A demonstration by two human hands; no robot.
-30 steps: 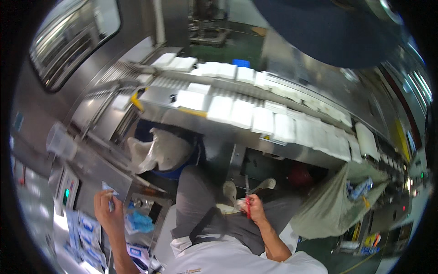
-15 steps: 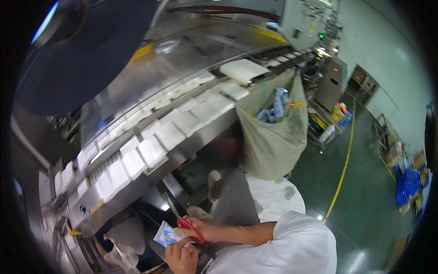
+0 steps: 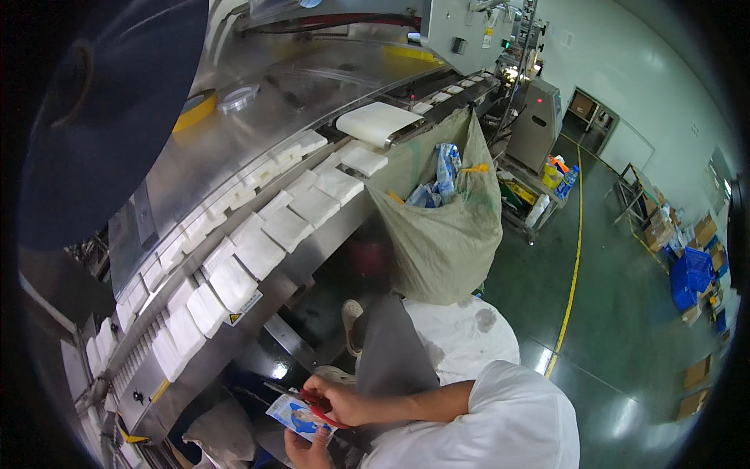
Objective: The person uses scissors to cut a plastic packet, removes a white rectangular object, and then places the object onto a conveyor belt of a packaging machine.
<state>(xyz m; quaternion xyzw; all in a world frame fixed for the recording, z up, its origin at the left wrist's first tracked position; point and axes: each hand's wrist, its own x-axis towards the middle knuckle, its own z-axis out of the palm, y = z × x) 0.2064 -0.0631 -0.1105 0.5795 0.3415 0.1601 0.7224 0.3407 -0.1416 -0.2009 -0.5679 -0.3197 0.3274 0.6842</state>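
Note:
My right hand is closed around the red handles of a pair of scissors. Their metal blades point to the left, across the upper edge of a small blue-and-white printed packet. From below, my left hand pinches this packet between thumb and fingers. Whether the blades are cutting into it is hard to make out. Both hands are low in the view, above my lap and in front of a conveyor that carries rows of folded white pads.
An open pale cloth sack with blue-and-white wrappers hangs beside the conveyor. Below it is a round white stool top. A whitish bag lies at lower left. Blue crates and cartons line the right wall.
The scissors have swung down from pointing up to pointing left, over the packet's upper edge. The packet has tilted. My view has shifted, so the surroundings sit farther left.

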